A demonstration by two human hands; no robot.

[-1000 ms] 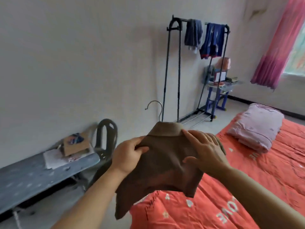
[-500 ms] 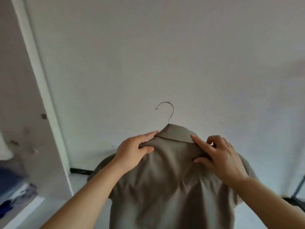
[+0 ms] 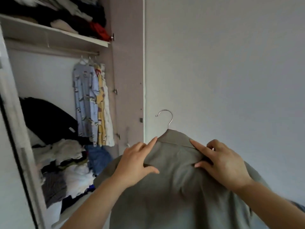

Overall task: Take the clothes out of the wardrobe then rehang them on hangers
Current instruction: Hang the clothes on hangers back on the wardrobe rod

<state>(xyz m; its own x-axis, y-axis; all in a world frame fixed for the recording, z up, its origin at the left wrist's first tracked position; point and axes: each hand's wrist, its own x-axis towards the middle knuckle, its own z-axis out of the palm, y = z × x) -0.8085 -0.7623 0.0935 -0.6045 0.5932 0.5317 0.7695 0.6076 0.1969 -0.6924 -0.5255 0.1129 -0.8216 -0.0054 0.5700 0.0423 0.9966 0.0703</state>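
Note:
A grey-brown collared shirt (image 3: 178, 187) hangs on a hanger whose metal hook (image 3: 166, 118) sticks up above the collar. My left hand (image 3: 137, 164) pinches the shirt's left shoulder through the cloth, index finger pointing along the collar. My right hand (image 3: 221, 162) pinches the right shoulder the same way. I hold the shirt up in front of the wall, just right of the open wardrobe (image 3: 127, 63). Inside the wardrobe, a rail (image 3: 66, 52) carries three hung garments (image 3: 92, 103).
A heap of loose clothes (image 3: 66, 167) fills the wardrobe's lower part, with a black item (image 3: 49, 119) on top. Folded clothes (image 3: 74, 15) crowd the upper shelf. A plain wall (image 3: 231, 63) is to the right.
The view has swung left from the bed and standing rack to the open wardrobe. Both hands kept their grip on the shirt's shoulders and carried it along.

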